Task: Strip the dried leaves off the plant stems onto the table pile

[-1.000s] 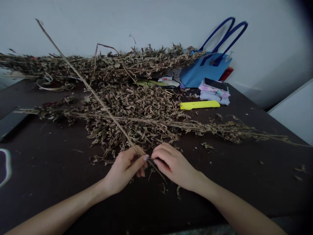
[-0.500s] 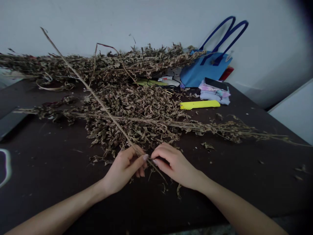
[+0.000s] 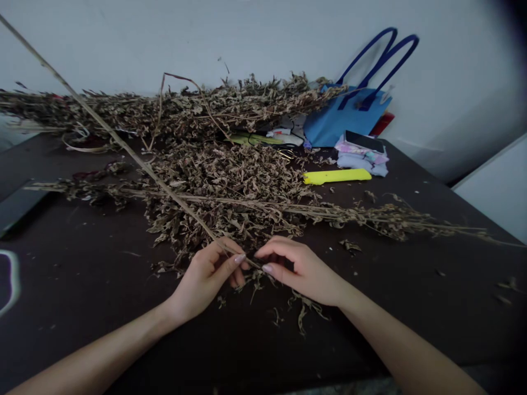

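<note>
My left hand (image 3: 212,271) pinches a long dry stem (image 3: 135,156) between thumb and fingers, near the stem's lower end. From there the stem slants up and left, past the frame's upper left. Close on the right, my right hand (image 3: 302,270) has its thumb and index finger apart beside the stem's tip, with nothing seen between them. A heap of dried leaves (image 3: 230,175) lies just beyond both hands, and a thin leafy bundle of stalks (image 3: 329,211) crosses over it. Loose leaf bits (image 3: 302,310) lie below my right hand.
Along the wall is a long pile of dried plants (image 3: 185,109). At the back right stand a blue bag (image 3: 346,120) and a phone (image 3: 364,141) on folded cloth. A yellow object (image 3: 337,175) lies before them. A dark flat object (image 3: 20,206) is at the left of the table (image 3: 123,285).
The held stem has shifted up and left through my left hand's position, reaching out of frame. My right thumb and index finger have parted, and more leaf bits show below my right hand.
</note>
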A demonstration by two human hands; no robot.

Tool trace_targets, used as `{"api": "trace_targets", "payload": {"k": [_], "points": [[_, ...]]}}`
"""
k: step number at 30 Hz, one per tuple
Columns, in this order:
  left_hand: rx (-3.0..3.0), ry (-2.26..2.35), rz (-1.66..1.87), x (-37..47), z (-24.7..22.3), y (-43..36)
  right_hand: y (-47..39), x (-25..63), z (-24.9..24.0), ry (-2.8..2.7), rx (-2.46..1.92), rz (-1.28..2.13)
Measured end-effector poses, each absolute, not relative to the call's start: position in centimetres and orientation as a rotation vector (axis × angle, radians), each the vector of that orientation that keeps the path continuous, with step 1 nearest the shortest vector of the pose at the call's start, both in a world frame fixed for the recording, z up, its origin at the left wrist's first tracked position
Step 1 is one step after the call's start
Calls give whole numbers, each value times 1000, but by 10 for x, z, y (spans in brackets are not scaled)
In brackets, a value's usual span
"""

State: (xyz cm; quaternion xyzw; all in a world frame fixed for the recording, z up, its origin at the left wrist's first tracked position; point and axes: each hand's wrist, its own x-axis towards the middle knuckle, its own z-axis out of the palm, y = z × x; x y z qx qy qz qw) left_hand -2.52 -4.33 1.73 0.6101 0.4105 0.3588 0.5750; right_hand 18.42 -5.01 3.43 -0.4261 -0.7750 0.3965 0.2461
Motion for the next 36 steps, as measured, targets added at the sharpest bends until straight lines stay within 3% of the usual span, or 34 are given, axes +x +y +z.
{"api": "trace_targets", "payload": {"k": [15,36], "points": [[1468,945,801,-26,17,-43,-48,184,32,-2008,-1155,1258],[1473,925,773,-23,20,-45,-49,180,29,-1973,-1123,1251]]}}
